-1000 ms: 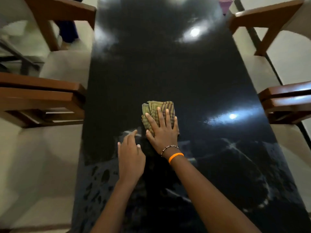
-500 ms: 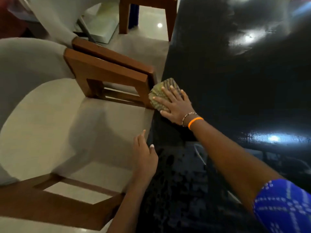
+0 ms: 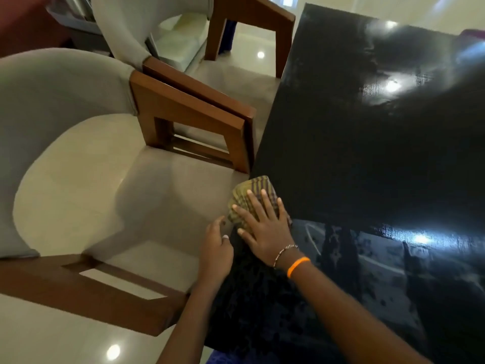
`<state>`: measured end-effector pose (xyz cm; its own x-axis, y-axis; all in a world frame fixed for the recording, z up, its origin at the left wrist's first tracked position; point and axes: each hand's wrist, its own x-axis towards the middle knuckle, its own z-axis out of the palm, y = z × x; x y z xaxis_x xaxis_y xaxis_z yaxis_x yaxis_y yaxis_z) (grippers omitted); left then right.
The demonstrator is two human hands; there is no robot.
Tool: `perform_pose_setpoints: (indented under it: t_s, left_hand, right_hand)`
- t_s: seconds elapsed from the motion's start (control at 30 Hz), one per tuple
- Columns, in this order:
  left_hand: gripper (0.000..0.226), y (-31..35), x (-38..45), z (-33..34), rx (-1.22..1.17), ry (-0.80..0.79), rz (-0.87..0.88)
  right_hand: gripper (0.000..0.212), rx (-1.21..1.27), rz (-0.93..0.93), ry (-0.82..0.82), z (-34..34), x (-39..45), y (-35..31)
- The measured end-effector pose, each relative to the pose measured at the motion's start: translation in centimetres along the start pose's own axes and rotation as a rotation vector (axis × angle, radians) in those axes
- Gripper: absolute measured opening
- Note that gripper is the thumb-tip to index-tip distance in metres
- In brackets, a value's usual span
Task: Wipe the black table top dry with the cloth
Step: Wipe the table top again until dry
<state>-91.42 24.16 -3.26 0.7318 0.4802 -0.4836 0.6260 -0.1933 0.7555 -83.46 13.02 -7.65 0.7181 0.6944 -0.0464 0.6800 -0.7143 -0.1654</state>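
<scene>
The glossy black table top (image 3: 354, 158) fills the right half of the head view. A folded olive striped cloth (image 3: 246, 190) lies at its left edge, partly hanging past it. My right hand (image 3: 265, 224), with a bead bracelet and an orange band at the wrist, presses flat on the cloth with fingers spread. My left hand (image 3: 216, 248) rests at the table's left edge just beside the cloth, fingers loosely curled, holding nothing. The near part of the table shows wet streaks and reflections.
A grey upholstered chair with wooden arms (image 3: 194, 119) stands close against the table's left side. A second chair (image 3: 252, 19) stands farther back. The pale tiled floor (image 3: 65, 342) shows at the lower left.
My right hand has pulled the cloth along the left edge toward me, close to my left hand. Before that it swept the cloth from the table's middle to the left edge.
</scene>
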Motion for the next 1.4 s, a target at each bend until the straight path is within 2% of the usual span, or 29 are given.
perform_pose_setpoints:
  t_s: [0.1,0.23,0.37,0.47,0.63,0.73,0.9,1.1,1.23,1.3,1.4]
  left_hand:
    - [0.045,0.6,-0.8,0.8,0.017,0.01,0.035]
    - [0.05,0.9,-1.4,1.9,0.089,0.01,0.125]
    - [0.046,1.8,-2.0,4.3,0.24,0.02,0.342]
    - [0.041,2.6,-3.0,6.4,0.337,-0.069,0.491]
    - [0.042,2.6,-4.6,8.7,0.473,-0.215,0.599]
    - [0.042,2.4,-5.1,9.2,0.447,-0.267,0.621]
    - [0.04,2.2,-5.6,9.2,0.398,-0.248,0.624]
    - [0.047,2.6,-6.2,10.2,0.344,-0.156,0.559]
    - [0.041,3.6,-7.0,12.3,0.435,-0.104,0.548]
    - [0.036,4.3,-7.8,14.1,0.488,-0.104,0.58]
    - [0.032,5.6,-9.7,17.6,0.554,-0.122,0.647]
  right_hand:
    - [0.048,0.029,0.03,0.019,0.0,-1.4,-0.9]
    - [0.048,0.012,0.107,0.024,-0.4,-3.0,1.8]
    - [0.051,0.031,0.363,0.058,-0.8,-8.4,7.6]
    - [0.053,0.041,0.573,0.076,-2.1,-13.8,12.5]
    - [0.069,0.204,0.981,0.123,-4.7,-19.9,18.6]
    - [0.071,0.285,1.073,0.168,-5.3,-19.7,19.6]
    - [0.086,0.128,1.04,0.097,-3.2,-14.6,15.4]
    - [0.068,0.152,0.569,0.015,-2.1,-9.3,8.9]
    - [0.055,0.08,0.357,0.096,-1.2,-11.4,10.9]
    - [0.054,0.054,0.353,0.114,-1.2,-13.5,13.3]
    - [0.053,0.016,0.485,0.159,-1.8,-17.4,17.6]
